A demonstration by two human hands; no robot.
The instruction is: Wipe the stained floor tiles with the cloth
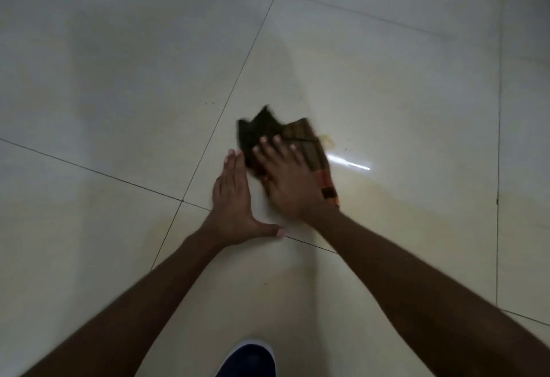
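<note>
**Cream floor tiles [387, 78], plaid cloth [300, 135] pinned under the right grip [285, 180]**

Glossy tiles, pale cream, split by thin dark grout lines [238, 78]. One camera view, looking steeply down on both bare forearms.

The cloth lay on the floor just past a crossing of grout lines, on the tile right of the long diagonal line. Its far part was dark, almost black, with ragged peaks. The right part showed a brown check with an orange band along the near edge. Its edges were blurred.

Right grip: released, palm down flat on the cloth, fingers straight and spread, pressing it to the tile. Nothing was curled round the fabric. The fingertips reached about the middle of the cloth.

Left grip [235, 198]: also released, flat on the bare tile just left of the cloth. The fingers were straight and together, their tips beside the cloth's dark edge. Whether they touched the fabric could not be told. The thumb [276, 231] stretched out to the right, its tip at a grout line.

A small yellowish stain [327, 139] showed on the tile at the cloth's far right corner. A few dark specks [346, 148] lay just beyond it. A bright streak of reflected light [348, 164] sat to the right of the cloth.

A dark blue shoe [248, 360] with a white rim showed at the bottom edge, between the forearms.
</note>
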